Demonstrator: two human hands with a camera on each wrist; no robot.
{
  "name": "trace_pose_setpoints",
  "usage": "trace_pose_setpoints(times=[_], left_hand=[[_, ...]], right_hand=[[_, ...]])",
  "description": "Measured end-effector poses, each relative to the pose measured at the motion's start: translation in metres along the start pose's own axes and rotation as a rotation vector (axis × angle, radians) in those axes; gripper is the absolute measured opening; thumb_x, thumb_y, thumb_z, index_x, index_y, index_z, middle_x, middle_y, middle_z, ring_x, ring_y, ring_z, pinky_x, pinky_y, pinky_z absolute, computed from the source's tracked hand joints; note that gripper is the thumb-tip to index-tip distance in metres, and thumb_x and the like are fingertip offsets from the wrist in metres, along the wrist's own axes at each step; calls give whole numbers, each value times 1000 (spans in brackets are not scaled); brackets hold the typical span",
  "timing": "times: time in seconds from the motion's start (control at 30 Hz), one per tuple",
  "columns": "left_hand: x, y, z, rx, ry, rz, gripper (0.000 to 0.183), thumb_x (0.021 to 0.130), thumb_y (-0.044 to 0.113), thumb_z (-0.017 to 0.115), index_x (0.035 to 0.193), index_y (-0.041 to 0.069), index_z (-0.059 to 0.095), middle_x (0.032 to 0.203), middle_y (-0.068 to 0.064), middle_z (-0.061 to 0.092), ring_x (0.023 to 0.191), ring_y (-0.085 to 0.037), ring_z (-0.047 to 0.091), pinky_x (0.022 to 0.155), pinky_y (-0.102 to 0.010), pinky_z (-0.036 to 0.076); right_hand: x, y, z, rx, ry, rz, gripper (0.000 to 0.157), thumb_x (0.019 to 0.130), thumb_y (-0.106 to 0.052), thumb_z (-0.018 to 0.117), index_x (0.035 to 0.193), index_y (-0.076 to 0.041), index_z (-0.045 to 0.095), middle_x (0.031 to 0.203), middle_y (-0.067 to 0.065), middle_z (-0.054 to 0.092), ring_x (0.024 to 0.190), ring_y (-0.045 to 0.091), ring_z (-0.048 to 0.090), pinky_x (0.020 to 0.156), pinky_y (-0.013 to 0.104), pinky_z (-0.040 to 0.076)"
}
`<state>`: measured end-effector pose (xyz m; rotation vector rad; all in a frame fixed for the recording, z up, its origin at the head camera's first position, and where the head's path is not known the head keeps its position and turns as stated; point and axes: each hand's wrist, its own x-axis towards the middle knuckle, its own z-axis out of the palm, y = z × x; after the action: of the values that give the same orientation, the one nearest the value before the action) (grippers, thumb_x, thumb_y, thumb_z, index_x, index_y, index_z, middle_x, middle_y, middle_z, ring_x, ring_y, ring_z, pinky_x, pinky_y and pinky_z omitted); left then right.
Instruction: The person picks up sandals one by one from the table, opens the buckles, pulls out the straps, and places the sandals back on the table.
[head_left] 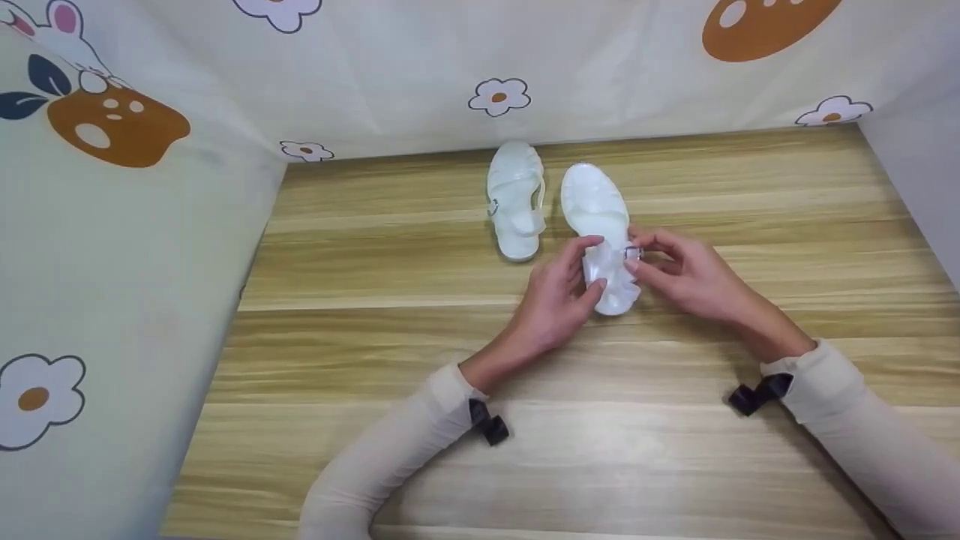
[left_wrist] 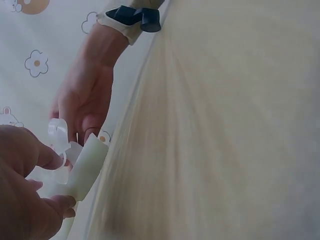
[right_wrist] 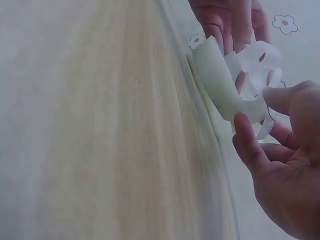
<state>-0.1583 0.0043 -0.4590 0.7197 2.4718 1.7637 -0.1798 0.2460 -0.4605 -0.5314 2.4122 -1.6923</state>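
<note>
Directly between 2 part-curled hands (head_left: 556, 300) (head_left: 696, 279), 1 white sandal (head_left: 604, 217) (heel end in both grips).

A wooden table (head_left: 315, 435) with lighter and darker stripes is filling the middle, and behind it a pale printed cloth (head_left: 405, 82) is hanging. On this cloth a white flower (head_left: 499, 97) is showing near the centre, while a brown fruit picture (head_left: 765, 34) is reaching the upper edge. At the left, another fruit picture (head_left: 124, 131) with two dark leaves (head_left: 49, 75) is appearing below a rabbit drawing (head_left: 67, 37). At the right, a plain greyish wall (head_left: 919, 142) is standing.
</note>
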Motion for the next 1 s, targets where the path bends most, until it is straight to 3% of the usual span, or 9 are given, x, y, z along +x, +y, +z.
trace_pose_setpoints(times=[0.2,0.4,0.53,0.63,0.7,0.77,0.9,1.0], left_hand=[[-7,-2,0,27,-25,-7,49,99,-2,71,145,2,57,152,-22,62,144,-18,56,113,-18,48],[-6,-6,-1,23,-83,-72,48,100,0,69,147,3,56,154,-20,63,144,-14,56,114,-18,48],[-6,-5,-1,155,-98,-61,54,102,8,70,154,7,51,159,-18,58,148,-19,56,121,-24,45],[-5,-2,-2,264,-81,20,61,101,8,69,158,10,47,166,-18,50,158,-25,45,131,-31,35],[-3,0,-2,309,-65,110,63,99,4,66,159,11,48,170,-18,44,164,-27,36,135,-34,28],[0,3,-1,332,-56,221,62,94,1,64,155,10,54,167,-16,49,164,-27,36,135,-35,27],[9,9,2,411,-92,406,44,98,7,64,141,11,69,150,-7,68,153,-22,52,132,-34,35],[20,14,5,541,-121,445,27,106,19,65,129,15,78,130,1,79,131,-17,67,119,-35,48]], right_hand=[[-9,1,0,-49,-15,-7,22,105,-14,73,120,2,71,160,25,55,149,42,54,111,27,52],[-10,3,0,-156,-45,9,22,106,-23,73,120,-6,74,141,15,71,141,32,62,115,26,52],[-9,2,-2,-194,-49,33,24,106,-26,72,121,-8,76,138,11,73,138,26,63,114,23,51],[-8,2,-3,-219,-43,49,26,106,-32,72,121,-10,78,136,8,74,133,21,66,110,17,52],[-7,1,-3,-226,-38,62,28,105,-35,73,120,-12,78,130,7,77,126,18,69,103,13,53],[-6,1,-4,-217,-36,77,30,104,-36,75,122,-11,78,124,6,79,118,15,72,97,12,56],[-7,1,-8,-210,-35,95,28,103,-29,77,121,-8,76,116,9,80,104,10,74,88,14,59],[-7,2,-11,-221,-35,98,22,103,-21,76,119,-6,76,112,11,80,99,7,74,84,14,58]])
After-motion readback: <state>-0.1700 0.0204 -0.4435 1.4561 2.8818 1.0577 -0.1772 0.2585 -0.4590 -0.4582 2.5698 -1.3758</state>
